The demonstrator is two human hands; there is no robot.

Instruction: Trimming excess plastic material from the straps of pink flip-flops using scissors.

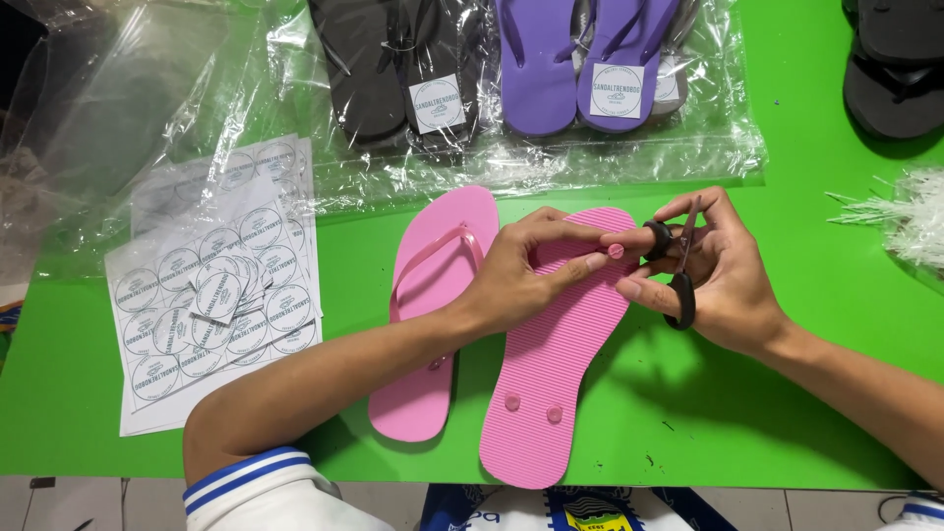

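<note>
My left hand (516,275) pins the upturned pink sandal (551,364) at its toe plug (616,251); my right hand (713,270) grips black scissors (678,270) beside it. I'd keep the sole flat on the bench (747,393), blades clear of fingertips.

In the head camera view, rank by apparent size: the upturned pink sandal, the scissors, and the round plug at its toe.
1. Upturned pink sandal, by far the largest.
2. Scissors, partly hidden in the right hand.
3. Round plug, smallest, by the left hand fingertips.
</note>
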